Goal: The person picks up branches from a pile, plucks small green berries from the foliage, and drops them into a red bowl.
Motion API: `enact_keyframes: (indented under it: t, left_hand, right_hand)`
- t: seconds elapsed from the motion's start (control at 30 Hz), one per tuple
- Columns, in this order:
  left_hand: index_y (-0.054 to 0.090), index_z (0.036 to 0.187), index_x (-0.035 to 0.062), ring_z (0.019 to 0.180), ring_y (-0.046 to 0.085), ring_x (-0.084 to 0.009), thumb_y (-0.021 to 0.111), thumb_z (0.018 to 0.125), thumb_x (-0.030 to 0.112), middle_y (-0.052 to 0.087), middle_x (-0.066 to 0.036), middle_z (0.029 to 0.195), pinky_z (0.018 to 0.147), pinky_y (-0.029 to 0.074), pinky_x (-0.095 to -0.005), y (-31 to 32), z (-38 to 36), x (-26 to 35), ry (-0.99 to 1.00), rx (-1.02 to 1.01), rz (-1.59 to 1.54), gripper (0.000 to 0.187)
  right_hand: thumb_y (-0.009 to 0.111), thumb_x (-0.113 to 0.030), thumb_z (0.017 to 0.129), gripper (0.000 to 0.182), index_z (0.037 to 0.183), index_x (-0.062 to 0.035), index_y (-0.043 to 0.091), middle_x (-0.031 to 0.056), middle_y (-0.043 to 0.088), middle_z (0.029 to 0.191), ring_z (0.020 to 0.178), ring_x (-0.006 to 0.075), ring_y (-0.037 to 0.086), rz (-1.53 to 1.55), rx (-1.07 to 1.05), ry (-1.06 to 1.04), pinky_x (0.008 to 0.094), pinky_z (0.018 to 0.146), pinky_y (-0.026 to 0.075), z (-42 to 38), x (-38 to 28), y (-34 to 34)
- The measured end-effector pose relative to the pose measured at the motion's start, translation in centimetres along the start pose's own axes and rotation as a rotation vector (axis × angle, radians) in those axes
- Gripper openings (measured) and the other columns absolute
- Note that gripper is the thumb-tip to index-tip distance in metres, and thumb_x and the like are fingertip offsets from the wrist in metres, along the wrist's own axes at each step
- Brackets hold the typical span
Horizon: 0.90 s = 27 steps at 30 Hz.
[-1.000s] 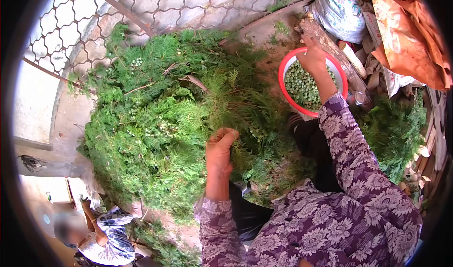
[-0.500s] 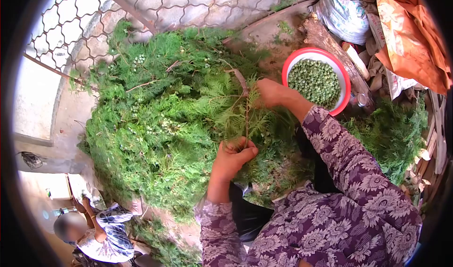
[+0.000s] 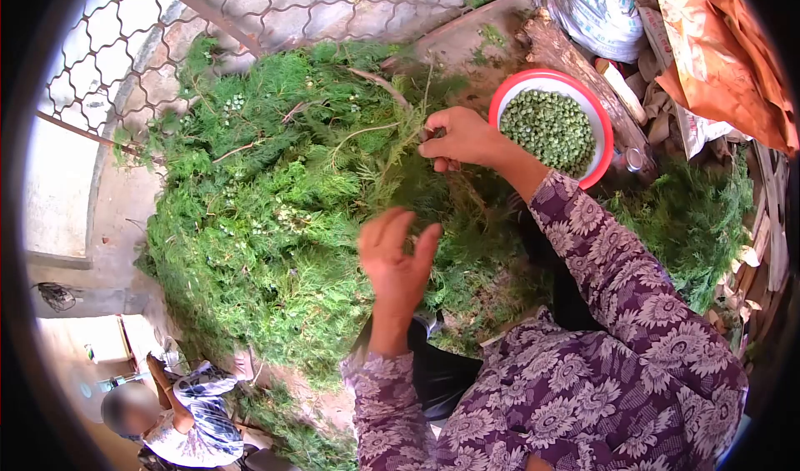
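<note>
A big heap of green conifer branches (image 3: 267, 204) with pale green cones lies in front of me. My right hand (image 3: 463, 138) is closed on a thin twig (image 3: 392, 150) from the heap, just left of the bowl. Lower down, my left hand (image 3: 397, 259) hovers over the greenery with its fingers spread and nothing in it. A red-rimmed white bowl (image 3: 602, 134) filled with small green cones (image 3: 548, 129) stands at the upper right.
A wire mesh fence (image 3: 200, 21) runs behind the heap. Sacks (image 3: 600, 9) and orange cloth (image 3: 717, 54) lie at the top right, with a smaller pile of branches (image 3: 692, 221) at the right. Another person (image 3: 179, 425) crouches at the bottom left.
My right hand came back from the bowl and took hold of a twig, lifting it. My left hand let go of the branch it gripped and has spread its fingers.
</note>
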<state>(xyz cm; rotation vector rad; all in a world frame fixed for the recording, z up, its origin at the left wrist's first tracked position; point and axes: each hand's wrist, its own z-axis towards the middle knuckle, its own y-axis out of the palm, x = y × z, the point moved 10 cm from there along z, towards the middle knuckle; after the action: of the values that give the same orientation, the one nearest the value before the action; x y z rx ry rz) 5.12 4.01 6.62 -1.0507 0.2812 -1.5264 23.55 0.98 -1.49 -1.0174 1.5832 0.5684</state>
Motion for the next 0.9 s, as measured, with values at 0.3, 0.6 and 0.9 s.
enact_keyframes:
  t: [0.3, 0.6, 0.9]
  left_hand:
    - [0.060, 0.089, -0.0042, 0.065, 0.055, -0.0111, 0.065, 0.079, 0.026, 0.061, -0.006, 0.073, 0.059, 0.044, -0.0244, 11.5, -5.9, -2.3, -0.605, -0.564, -0.609, 0.032]
    - [0.061, 0.084, -0.0007, 0.060, 0.056, -0.0097, 0.059, 0.085, 0.021, 0.061, -0.003, 0.073, 0.056, 0.046, -0.0244, 11.2, -6.5, -4.6, -1.159, -0.445, -1.243, 0.022]
    - [0.052, 0.100, 0.0014, 0.075, 0.061, -0.0222, 0.054, 0.086, 0.015, 0.061, -0.012, 0.087, 0.063, 0.051, -0.0327, 7.8, -4.6, -8.5, -1.264, -0.090, -1.641, 0.020]
  right_hand:
    - [0.060, -0.010, 0.076, 0.020, 0.088, 0.0049, 0.055, 0.0097, 0.061, 0.065, 0.055, 0.0142, 0.060, 0.111, -0.112, -0.044, 0.0239, 0.048, 0.047, 0.2, -0.4, 3.9]
    - [0.065, -0.019, 0.076, 0.040, 0.106, 0.0053, 0.054, 0.0115, 0.060, 0.088, 0.064, 0.0126, 0.058, -0.242, 0.046, -0.168, 0.0252, 0.057, 0.049, 0.3, -1.7, 1.6]
    - [0.064, -0.021, 0.079, 0.027, 0.096, -0.0016, 0.059, 0.0010, 0.058, 0.076, 0.063, 0.0065, 0.053, 0.151, 0.105, -0.228, 0.0198, 0.054, 0.043, -2.0, -4.1, -1.6]
